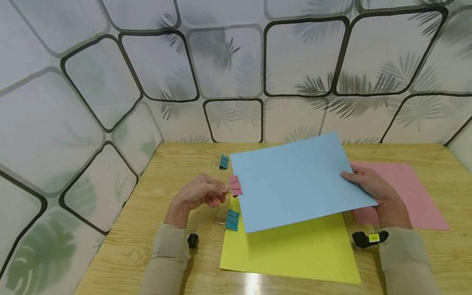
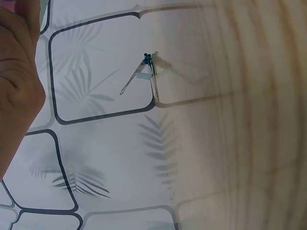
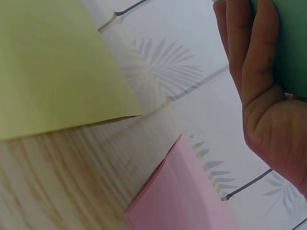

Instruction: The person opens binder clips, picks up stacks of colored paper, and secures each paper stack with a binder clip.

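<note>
My left hand [image 1: 201, 192] pinches the wire handles of a pink binder clip [image 1: 235, 185], which sits on the left edge of the blue paper [image 1: 292, 182]. On the right side, my right hand [image 1: 374, 186] grips that paper, thumb on top and fingers underneath. The blue paper is raised and tilted above the yellow paper [image 1: 295, 252]. At the yellow paper's left edge is a teal binder clip [image 1: 232, 220]. In the right wrist view the right hand's [image 3: 264, 81] fingers lie straight under the paper's underside.
Another teal binder clip [image 1: 223, 162] stands farther back on the wooden table [image 1: 143, 225]; its splayed handles show in the left wrist view. Pink paper [image 1: 409, 195] lies at the right, partly behind my right hand. A patterned wall covering [image 1: 231, 62] rises behind the table.
</note>
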Available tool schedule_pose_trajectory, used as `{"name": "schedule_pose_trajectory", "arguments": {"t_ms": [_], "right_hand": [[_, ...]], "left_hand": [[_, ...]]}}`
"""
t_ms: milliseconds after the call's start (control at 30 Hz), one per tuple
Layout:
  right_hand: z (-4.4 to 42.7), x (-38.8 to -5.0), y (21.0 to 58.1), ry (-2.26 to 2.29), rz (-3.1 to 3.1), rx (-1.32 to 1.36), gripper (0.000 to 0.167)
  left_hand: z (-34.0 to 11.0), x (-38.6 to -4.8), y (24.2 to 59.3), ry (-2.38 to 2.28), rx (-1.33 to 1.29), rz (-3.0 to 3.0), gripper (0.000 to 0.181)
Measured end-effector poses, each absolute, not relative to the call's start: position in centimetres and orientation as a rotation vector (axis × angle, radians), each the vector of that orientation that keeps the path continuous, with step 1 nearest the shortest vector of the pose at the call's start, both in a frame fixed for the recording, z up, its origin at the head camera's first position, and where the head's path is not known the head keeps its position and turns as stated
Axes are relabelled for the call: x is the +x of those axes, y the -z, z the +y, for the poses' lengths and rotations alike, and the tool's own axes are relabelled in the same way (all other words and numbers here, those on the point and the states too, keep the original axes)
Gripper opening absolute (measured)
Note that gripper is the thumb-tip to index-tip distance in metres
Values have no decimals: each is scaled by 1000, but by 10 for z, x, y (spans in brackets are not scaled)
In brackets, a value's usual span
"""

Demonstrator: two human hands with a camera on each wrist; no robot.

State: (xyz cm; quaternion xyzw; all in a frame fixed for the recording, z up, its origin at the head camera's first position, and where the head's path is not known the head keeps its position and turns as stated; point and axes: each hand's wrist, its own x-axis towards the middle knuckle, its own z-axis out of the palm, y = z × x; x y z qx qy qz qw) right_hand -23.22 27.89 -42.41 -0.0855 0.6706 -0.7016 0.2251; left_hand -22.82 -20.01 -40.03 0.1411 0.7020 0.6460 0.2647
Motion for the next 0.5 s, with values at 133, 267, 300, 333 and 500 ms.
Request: {"name": "schedule_pose_trajectory", "arguments": {"t_ms": [133,267,300,333,500], "right_hand": [[279,-232,425,1992,1805,-222,36],[278,-232,424,1970,1820,-214,55],[278,-232,423,1964,1823,-212,62],[277,-232,423,1961,1824,-209,66],[277,-232,423,1959,1814,-218,67]], "left_hand": [[-200,-228,399,-1738,373,1902,19],[-200,-227,398,-1732,373,1903,18],[-199,-226,397,-1730,373,1903,18],[-199,-226,397,-1729,373,1904,18],[-198,-226,397,-1729,373,1904,19]]}}
